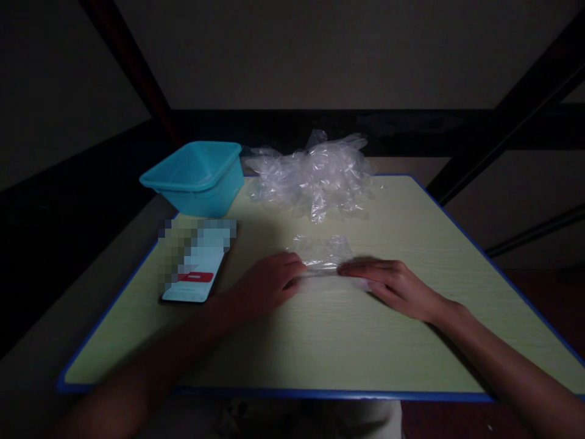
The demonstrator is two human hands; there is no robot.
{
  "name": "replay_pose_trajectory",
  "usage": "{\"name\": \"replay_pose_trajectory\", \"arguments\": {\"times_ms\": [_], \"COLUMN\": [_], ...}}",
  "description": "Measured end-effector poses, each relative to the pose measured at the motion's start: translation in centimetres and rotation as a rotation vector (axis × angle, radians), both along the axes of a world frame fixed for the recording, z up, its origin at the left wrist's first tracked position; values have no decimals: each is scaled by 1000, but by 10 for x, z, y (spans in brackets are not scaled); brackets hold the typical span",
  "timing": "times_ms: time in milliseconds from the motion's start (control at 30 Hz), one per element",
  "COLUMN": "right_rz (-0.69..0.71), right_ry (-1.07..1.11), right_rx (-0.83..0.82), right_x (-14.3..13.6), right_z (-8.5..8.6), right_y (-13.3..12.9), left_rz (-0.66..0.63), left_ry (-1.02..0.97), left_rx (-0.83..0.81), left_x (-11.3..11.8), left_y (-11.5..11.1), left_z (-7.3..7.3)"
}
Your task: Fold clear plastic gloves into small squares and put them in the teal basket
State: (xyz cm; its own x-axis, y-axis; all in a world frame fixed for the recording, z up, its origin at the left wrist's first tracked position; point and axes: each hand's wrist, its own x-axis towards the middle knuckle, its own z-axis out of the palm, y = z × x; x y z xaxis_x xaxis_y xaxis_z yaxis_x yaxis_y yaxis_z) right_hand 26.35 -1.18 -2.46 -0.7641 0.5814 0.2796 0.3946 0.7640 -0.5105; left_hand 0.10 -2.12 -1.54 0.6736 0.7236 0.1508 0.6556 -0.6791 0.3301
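Observation:
A thin sheet of clear plastic (322, 250), which looks like a folded disposable glove, lies on the table in front of me, with a crease running across it. My left hand (274, 281) is closed at its left end, fingers bent and thumb below them. At the right end, my right hand (393, 285) has its fingers held straight and together along the crease, the thumb beneath and film at its tip. Beyond both hands rises a loose heap of clear plastic gloves (320, 174), crumpled and shiny.
A blue plastic basin (196, 189) stands at the table's back left corner. Nearer me lies a phone (192, 286) with its screen lit, partly pixelated. The pale table (365, 360) has a blue edge. Dark metal bars (512, 110) slope behind it at the right.

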Motion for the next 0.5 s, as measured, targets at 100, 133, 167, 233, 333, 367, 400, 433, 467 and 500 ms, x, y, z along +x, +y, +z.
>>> {"name": "replay_pose_trajectory", "arguments": {"times_ms": [100,133,167,233,333,367,400,433,467,500], "right_rz": [-11,-20,-39,-99,-195,-215,-230,-243,-256,-272], "right_ry": [2,7,13,29,105,137,161,175,178,174], "right_rx": [-31,-37,-48,-101,-280,-351,-416,-471,-513,-538], "right_x": [0,0,-1,-3,-9,-11,-14,-16,-18,-21], "right_z": [1,2,3,5,9,10,11,12,13,13], "right_y": [1,1,2,6,15,19,23,27,31,34], "left_rz": [3,14,31,90,205,244,279,310,339,365], "left_ry": [-61,-93,-123,-150,-147,-170,-207,-255,-304,-352], "left_rx": [2,-8,-22,-46,-90,-117,-154,-197,-241,-285], "left_x": [-1,-1,-1,0,4,4,5,5,6,5], "left_y": [1,2,3,5,7,7,8,8,9,10], "left_z": [-2,-2,-2,-1,1,2,2,2,1,0]}}
